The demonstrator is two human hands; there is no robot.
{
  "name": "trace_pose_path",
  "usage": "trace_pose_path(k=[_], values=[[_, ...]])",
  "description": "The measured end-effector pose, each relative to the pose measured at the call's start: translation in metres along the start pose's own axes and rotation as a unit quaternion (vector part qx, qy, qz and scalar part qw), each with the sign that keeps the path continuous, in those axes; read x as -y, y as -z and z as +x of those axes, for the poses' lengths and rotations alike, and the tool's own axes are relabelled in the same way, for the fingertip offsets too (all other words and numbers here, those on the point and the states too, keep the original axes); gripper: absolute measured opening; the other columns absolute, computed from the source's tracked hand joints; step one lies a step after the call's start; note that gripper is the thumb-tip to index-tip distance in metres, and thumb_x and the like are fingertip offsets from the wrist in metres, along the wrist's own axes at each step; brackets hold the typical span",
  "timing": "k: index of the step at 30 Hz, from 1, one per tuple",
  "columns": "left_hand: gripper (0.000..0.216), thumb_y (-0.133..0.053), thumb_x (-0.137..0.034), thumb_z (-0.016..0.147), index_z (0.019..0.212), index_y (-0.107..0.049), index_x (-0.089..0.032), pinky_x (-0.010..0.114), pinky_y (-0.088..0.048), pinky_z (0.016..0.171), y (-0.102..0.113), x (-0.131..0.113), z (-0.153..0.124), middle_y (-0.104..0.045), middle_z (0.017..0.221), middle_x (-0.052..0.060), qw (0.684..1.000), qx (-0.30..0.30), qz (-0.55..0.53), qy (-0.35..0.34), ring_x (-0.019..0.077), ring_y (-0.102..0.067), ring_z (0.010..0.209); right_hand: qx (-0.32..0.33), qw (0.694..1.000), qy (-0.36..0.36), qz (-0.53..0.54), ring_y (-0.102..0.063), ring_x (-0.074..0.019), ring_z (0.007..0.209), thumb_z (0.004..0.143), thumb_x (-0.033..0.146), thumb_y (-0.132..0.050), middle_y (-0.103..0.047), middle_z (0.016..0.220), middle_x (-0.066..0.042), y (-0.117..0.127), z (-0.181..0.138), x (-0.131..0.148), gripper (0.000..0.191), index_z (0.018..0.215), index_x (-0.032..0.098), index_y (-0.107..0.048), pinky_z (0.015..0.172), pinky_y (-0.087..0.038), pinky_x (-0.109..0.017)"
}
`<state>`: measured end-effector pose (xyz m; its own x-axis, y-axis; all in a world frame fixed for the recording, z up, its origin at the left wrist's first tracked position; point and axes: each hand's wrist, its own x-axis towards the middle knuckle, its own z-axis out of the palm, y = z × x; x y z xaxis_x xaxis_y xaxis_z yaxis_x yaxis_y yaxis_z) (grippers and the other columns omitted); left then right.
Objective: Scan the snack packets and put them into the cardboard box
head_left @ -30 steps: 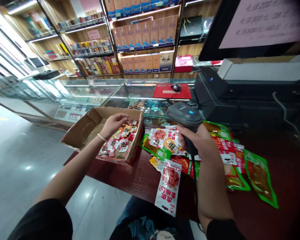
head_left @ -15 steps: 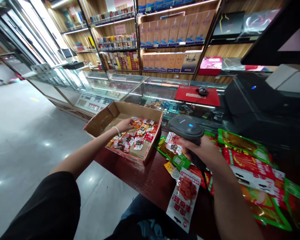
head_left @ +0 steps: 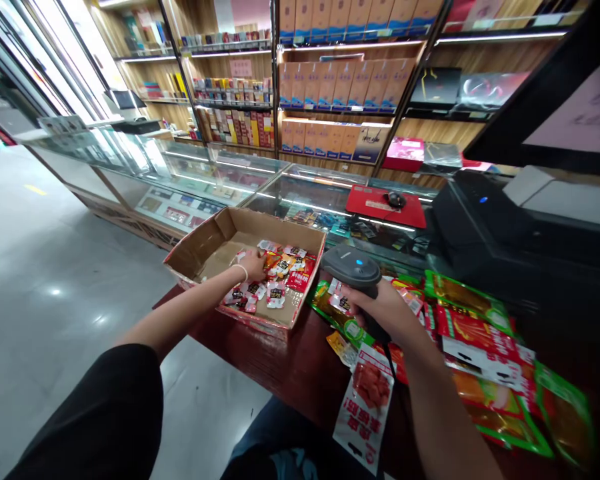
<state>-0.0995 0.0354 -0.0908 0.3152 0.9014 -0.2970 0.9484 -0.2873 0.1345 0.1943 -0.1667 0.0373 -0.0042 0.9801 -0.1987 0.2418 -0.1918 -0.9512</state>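
My left hand (head_left: 253, 265), with a pale band at the wrist, is down inside a shallow cardboard box (head_left: 207, 257). Its fingers are curled in among small snack packets (head_left: 276, 293), red, white and orange; whatever lies between the fingertips is hidden. In my right hand (head_left: 373, 303) is a dark grey barcode scanner (head_left: 351, 265) with a blue light on top, its handle wrapped by the fingers and its head toward the box. Below the scanner lies a white and red snack pouch (head_left: 365, 410), partly over the counter's front edge.
Green and red snack pouches (head_left: 485, 340) are piled right of my right forearm. Behind are a red mat (head_left: 387, 207) with a mouse (head_left: 395, 199) and a glass display case (head_left: 260, 177). A dark machine with a monitor (head_left: 575, 127) stands at right. The scanner's cable hangs beside the pouch.
My left hand has moved slightly left and lower among the packets, its fingers more curled. The scanner has shifted a little left toward the box. The view has tilted up slightly.
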Motion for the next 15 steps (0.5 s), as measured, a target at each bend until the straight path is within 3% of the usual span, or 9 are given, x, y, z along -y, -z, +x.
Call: trace_pose_path(k=[3,6,9,11,13,15], values=[[0.053,-0.071,-0.027,0.062,0.113,-0.07,-0.016,0.04,-0.046,0.093,0.015,0.002,-0.004,-0.068,0.114,0.019,0.999,-0.02,-0.047,-0.011,0.0357,-0.062,0.107,-0.003,1.0,0.01,0.008,-0.051,-0.0115,0.037,0.074,0.054,-0.074,-0.056,0.05,0.005,0.004,-0.011,0.001,0.04,0.076,0.022,-0.05,0.04,-0.04,-0.024],[0.029,-0.067,-0.028,0.066,0.093,-0.073,-0.017,0.034,-0.048,0.081,0.036,0.004,-0.011,-0.072,0.086,0.01,0.992,-0.056,-0.115,-0.02,0.0291,-0.066,0.089,-0.018,0.999,0.024,0.012,-0.051,-0.0121,0.038,0.076,0.053,-0.073,-0.056,0.052,0.005,0.008,-0.023,-0.004,0.039,0.078,0.022,-0.051,0.04,-0.041,-0.025],[0.036,-0.062,-0.041,0.075,0.099,-0.07,-0.015,0.029,-0.048,0.07,0.055,-0.006,-0.025,-0.071,0.083,0.006,0.969,-0.112,-0.215,-0.043,0.0228,-0.066,0.079,-0.039,0.998,0.037,0.014,-0.053,-0.0129,0.04,0.079,0.053,-0.071,-0.056,0.053,0.005,0.011,-0.035,-0.018,0.037,0.081,0.022,-0.051,0.041,-0.041,-0.025],[0.046,-0.066,-0.048,0.073,0.104,-0.067,-0.013,0.028,-0.049,0.066,0.063,-0.021,-0.039,-0.07,0.085,0.006,0.919,-0.111,-0.371,-0.076,0.0193,-0.065,0.073,-0.054,0.998,0.041,0.005,-0.053,-0.0135,0.04,0.079,0.052,-0.071,-0.057,0.054,0.004,0.012,-0.043,-0.029,0.035,0.085,0.022,-0.053,0.041,-0.042,-0.026],[0.052,-0.076,-0.049,0.066,0.102,-0.066,-0.013,0.028,-0.05,0.065,0.067,-0.042,-0.054,-0.07,0.085,0.006,0.839,-0.07,-0.528,-0.11,0.0176,-0.064,0.071,-0.074,0.996,0.047,0.005,-0.053,-0.0135,0.041,0.08,0.05,-0.072,-0.057,0.055,0.005,0.013,-0.051,-0.039,0.035,0.092,0.022,-0.055,0.041,-0.043,-0.026],[0.052,-0.082,-0.046,0.061,0.098,-0.066,-0.014,0.028,-0.051,0.066,0.069,-0.064,-0.068,-0.071,0.086,0.006,0.785,-0.026,-0.604,-0.135,0.0172,-0.065,0.072,-0.087,0.995,0.053,0.017,-0.052,-0.0135,0.04,0.08,0.049,-0.072,-0.058,0.055,0.006,0.014,-0.06,-0.047,0.037,0.099,0.023,-0.055,0.04,-0.044,-0.025]])
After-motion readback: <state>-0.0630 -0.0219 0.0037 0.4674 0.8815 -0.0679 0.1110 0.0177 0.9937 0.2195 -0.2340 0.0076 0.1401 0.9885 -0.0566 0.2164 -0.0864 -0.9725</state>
